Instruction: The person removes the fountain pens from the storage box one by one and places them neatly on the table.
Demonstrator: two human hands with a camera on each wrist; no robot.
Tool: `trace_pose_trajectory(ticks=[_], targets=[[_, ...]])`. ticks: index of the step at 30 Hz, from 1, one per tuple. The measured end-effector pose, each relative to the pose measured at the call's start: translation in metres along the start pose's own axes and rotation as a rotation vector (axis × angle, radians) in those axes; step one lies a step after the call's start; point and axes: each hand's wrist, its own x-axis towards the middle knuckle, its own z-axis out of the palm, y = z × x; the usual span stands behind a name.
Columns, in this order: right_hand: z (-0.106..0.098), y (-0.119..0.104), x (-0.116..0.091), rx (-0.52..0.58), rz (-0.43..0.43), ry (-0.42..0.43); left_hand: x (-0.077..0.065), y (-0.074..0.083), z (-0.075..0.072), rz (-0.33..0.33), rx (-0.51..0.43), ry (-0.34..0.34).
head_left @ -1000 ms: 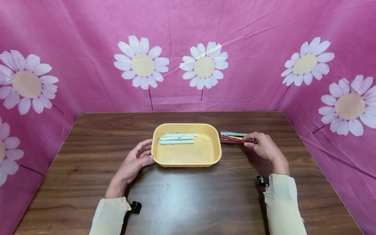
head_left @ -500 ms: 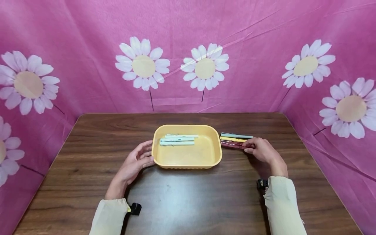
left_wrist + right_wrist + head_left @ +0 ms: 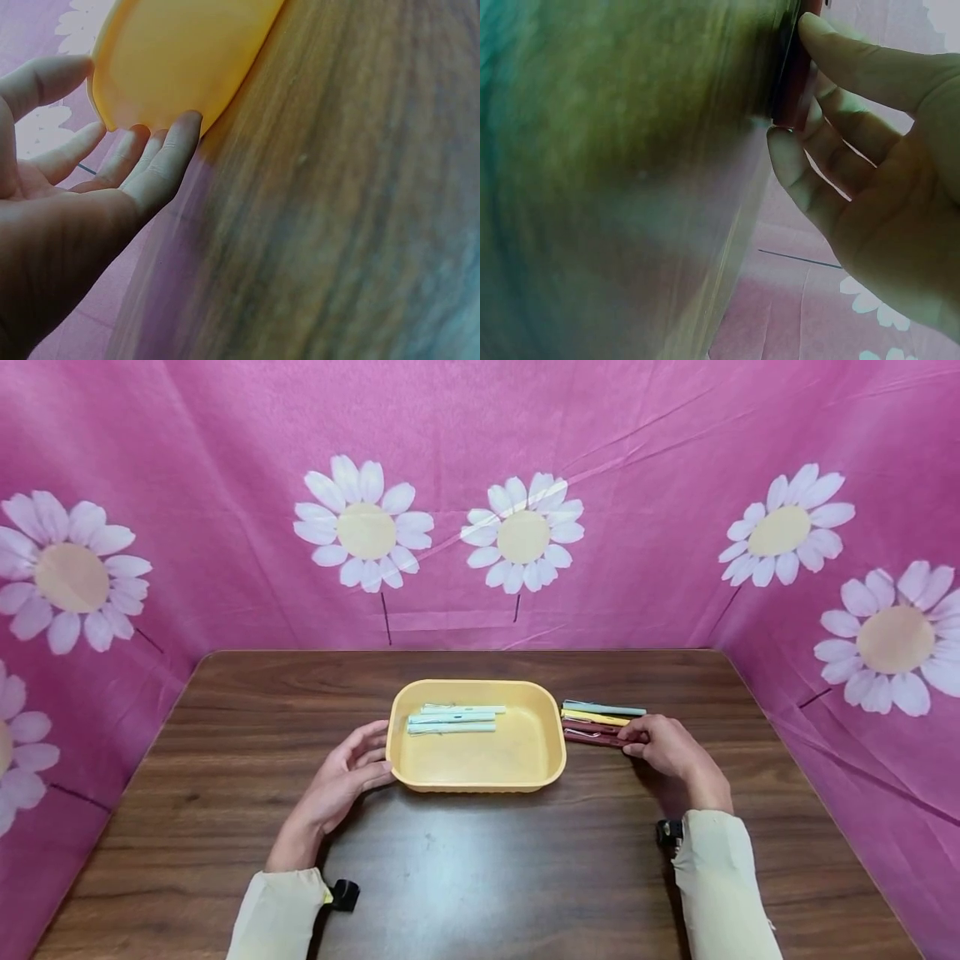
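Note:
My left hand (image 3: 347,772) rests its fingers against the left side of a yellow plastic tray (image 3: 480,782); in the left wrist view the fingertips (image 3: 186,127) touch its outer wall. Inside the tray lie several pale mint pens (image 3: 453,727), clips on their left ends. My right hand (image 3: 678,756) is to the right of the tray, pinching the right end of a dark red pen (image 3: 592,738) between thumb and fingers. Behind that pen lie another dark red pen (image 3: 588,726), a yellow pen (image 3: 596,717) and a pale green pen (image 3: 607,708), roughly parallel.
The brown wooden table (image 3: 450,893) carries the tray and pens. A pink cloth with daisies (image 3: 630,568) hangs behind and on both sides. A black strap mount (image 3: 345,895) sits at the left wrist, and a similar mount (image 3: 667,833) at the right.
My right hand has shifted slightly toward me with the dark red pen, which no longer lies across the yellow pen and now sits at the front of the row. Left hand and tray stay put.

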Motion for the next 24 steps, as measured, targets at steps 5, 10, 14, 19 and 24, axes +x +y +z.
trace_pose_trajectory(ticks=[5,10,14,19,24], targets=[[0.0025,-0.0005,-0.0002,-0.002,0.016,0.004,-0.0012,-0.0003,-0.0003,-0.003,0.003,-0.001],[0.0020,-0.0010,-0.0009,-0.004,0.044,-0.005,-0.0011,0.0002,-0.0003,-0.005,0.007,0.001],[0.0017,-0.0020,-0.0008,0.010,0.065,-0.020,-0.0023,0.0004,-0.0011,0.002,0.002,0.000],[0.0010,-0.0023,-0.0015,0.004,0.071,0.005,-0.0014,-0.0012,-0.0023,0.008,0.000,-0.007],[-0.0010,-0.0020,-0.0006,0.004,0.066,0.026,0.0010,-0.0023,-0.0030,0.000,-0.009,-0.004]])
